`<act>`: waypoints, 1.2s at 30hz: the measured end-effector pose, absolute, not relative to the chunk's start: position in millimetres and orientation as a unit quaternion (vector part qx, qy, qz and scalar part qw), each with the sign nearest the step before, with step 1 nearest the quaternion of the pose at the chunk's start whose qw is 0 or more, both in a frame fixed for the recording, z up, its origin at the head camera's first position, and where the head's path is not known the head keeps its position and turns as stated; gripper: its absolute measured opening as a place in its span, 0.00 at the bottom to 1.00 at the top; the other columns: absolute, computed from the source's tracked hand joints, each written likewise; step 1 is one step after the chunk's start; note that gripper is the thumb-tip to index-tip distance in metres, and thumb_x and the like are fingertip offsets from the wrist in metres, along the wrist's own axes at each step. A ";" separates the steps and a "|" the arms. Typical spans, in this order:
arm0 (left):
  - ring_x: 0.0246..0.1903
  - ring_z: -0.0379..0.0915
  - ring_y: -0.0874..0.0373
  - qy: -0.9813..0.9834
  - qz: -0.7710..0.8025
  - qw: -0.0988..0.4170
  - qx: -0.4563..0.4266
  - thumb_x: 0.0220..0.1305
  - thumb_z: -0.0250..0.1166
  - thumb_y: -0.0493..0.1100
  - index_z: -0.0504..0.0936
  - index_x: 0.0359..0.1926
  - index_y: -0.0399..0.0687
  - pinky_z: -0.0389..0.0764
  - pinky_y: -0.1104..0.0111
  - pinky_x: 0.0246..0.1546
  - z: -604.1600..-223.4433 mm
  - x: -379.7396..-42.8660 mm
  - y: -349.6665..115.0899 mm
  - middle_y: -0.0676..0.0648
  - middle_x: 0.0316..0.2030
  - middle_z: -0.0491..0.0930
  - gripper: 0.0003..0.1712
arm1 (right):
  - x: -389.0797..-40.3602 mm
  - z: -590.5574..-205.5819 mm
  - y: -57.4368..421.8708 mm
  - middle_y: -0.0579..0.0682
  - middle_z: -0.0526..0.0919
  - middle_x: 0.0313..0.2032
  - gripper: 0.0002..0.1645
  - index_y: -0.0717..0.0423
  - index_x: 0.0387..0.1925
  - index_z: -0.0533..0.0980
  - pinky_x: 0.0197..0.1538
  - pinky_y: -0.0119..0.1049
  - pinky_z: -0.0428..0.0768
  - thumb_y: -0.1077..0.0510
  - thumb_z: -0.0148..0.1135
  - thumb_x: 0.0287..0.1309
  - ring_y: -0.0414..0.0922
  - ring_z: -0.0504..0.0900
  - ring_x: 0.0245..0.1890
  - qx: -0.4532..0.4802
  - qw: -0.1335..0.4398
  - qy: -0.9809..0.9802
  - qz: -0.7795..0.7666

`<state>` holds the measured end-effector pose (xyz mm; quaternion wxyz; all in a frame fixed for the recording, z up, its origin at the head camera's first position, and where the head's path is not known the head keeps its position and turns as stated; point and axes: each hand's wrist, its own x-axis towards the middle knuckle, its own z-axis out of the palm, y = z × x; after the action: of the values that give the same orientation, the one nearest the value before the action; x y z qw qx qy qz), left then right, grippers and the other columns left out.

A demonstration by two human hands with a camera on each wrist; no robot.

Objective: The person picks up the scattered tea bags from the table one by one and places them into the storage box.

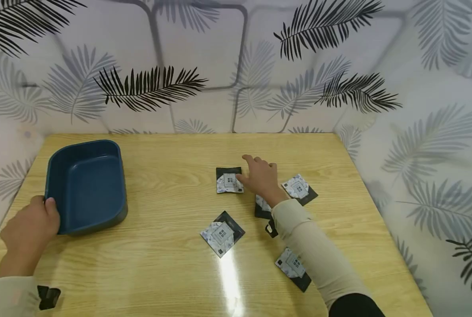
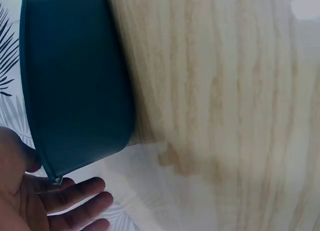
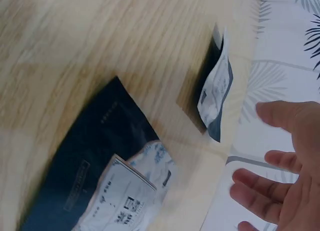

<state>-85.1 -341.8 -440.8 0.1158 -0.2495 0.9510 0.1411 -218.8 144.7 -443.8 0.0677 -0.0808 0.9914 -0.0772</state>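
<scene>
A dark blue plastic basin (image 1: 87,189) stands at the left of the table. My left hand (image 1: 32,224) grips its near-left rim; in the left wrist view the thumb and fingers (image 2: 75,196) lie on either side of the basin's edge (image 2: 75,81). My right hand (image 1: 261,176) is above the table with fingers extended, holding nothing. Just left of it lies a black-and-white sachet (image 1: 229,180). Another sachet (image 1: 262,206) is partly hidden beneath the right forearm. In the right wrist view, a sachet (image 3: 215,91) lies left of the open fingers (image 3: 260,191), apart from them.
More matching sachets lie on the wooden table (image 1: 160,264): one at centre (image 1: 221,235), one to the right (image 1: 299,189), and one near the right sleeve (image 1: 293,266). A leaf-patterned cloth (image 1: 204,53) covers the wall behind the table.
</scene>
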 end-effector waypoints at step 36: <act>0.41 0.70 0.15 0.965 0.163 0.082 -0.189 0.77 0.33 0.44 0.54 0.71 0.31 0.71 0.36 0.34 -457.0 -88.0 -341.4 0.14 0.53 0.67 0.29 | -217.5 -459.3 139.5 0.53 0.79 0.62 0.36 0.49 0.68 0.69 0.63 0.55 0.73 0.35 0.56 0.66 0.55 0.81 0.56 -0.060 0.096 0.991 -0.073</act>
<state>-88.0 -341.4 -457.0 0.0820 -0.1889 0.9649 0.1628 -217.5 139.5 -459.3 0.0958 -0.0604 0.9909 -0.0731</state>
